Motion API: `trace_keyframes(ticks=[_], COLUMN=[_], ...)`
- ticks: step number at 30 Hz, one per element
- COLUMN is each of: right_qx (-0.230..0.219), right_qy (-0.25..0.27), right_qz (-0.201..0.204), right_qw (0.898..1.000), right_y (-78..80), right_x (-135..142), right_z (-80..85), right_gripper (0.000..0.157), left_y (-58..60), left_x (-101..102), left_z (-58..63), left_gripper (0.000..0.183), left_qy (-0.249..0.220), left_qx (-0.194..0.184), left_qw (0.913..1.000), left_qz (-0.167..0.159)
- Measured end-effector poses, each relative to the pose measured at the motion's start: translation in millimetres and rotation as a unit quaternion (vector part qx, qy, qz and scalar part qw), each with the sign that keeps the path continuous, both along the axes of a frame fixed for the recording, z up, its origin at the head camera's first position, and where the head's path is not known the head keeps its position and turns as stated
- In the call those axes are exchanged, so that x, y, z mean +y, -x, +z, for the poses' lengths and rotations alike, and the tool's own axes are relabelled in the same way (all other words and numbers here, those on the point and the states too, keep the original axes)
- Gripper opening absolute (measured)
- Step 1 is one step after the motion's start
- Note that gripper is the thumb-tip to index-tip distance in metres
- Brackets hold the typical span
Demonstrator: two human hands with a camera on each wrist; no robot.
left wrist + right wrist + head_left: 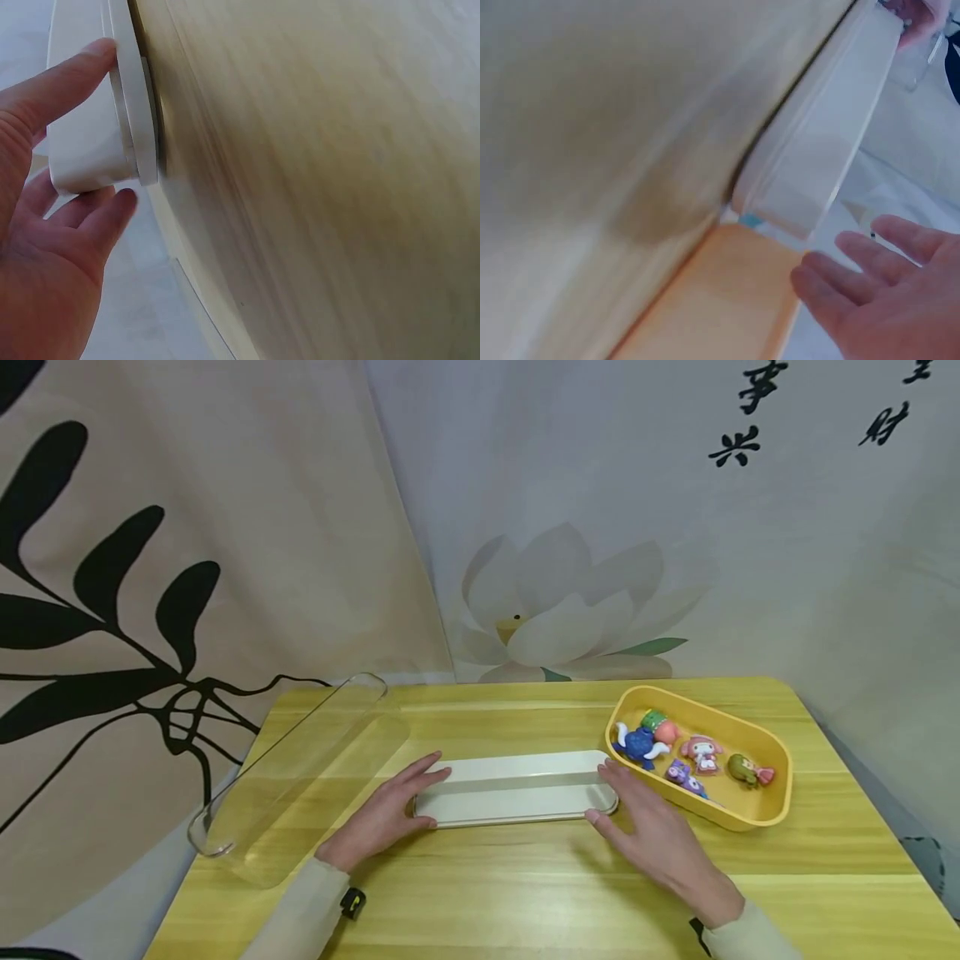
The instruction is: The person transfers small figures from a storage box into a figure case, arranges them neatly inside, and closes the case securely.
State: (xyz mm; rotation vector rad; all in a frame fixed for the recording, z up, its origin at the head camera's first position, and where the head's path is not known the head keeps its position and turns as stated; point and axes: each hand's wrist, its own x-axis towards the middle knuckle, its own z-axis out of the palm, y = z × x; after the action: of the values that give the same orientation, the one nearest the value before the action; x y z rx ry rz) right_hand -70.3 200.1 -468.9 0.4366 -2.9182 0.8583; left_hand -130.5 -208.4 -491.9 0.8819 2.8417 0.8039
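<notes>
A long white plastic container [521, 789] lies across the middle of the table. My left hand [386, 818] holds its left end; in the left wrist view the thumb [71, 82] presses the long side near the rim and the other fingers bend around the end. My right hand [656, 835] is at the right end. Seen from the right wrist, its fingers [881, 259] are spread and loosely extended beside the container's end [810, 165], with a small gap and nothing gripped.
At the right stands a yellow tray [783, 777] with several small toy figures [701, 753], its left wall close to the white container. A clear transparent container [300, 777] lies slanted at the left table edge. A printed curtain [570, 485] hangs behind the wooden table [510, 893].
</notes>
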Motion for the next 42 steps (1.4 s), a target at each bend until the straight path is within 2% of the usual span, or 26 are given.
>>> trace_keyframes(ticks=[8,11,17,27,36,42], right_qx=[0.065,0.071,0.059,0.044,0.003,-0.027], right_qy=[0.029,0.027,0.033,0.037,0.041,0.037], right_qz=[-0.022,-0.041,-0.071,-0.11,-0.135,-0.148], right_qw=[0.997,0.996,0.995,0.992,0.99,0.988], right_y=[0.8,1.0,5.4,13.6,20.6,27.5], right_x=[26,37,59,87,106,121], right_z=[15.8,19.3,22.7,15.6,14.0,11.8], right_gripper=[0.06,0.06,0.064,0.06,0.066,0.07], left_y=[-0.1,0.2,-0.1,-0.3,-1.3,-1.0], left_x=[0,0,-1,-2,-2,-1], left_z=[-0.3,-0.7,-0.3,-0.9,-0.8,-0.2], left_gripper=[0.082,0.082,0.081,0.081,0.082,0.083], left_qy=[0.005,0.003,-0.004,-0.005,-0.002,-0.003], left_qx=[0.006,0.003,0.003,0.005,-0.005,0.009], left_qw=[1.0,1.0,1.0,0.9999,1.0,0.9999], left_qz=[-0.004,-0.004,-0.008,-0.008,-0.006,-0.014])
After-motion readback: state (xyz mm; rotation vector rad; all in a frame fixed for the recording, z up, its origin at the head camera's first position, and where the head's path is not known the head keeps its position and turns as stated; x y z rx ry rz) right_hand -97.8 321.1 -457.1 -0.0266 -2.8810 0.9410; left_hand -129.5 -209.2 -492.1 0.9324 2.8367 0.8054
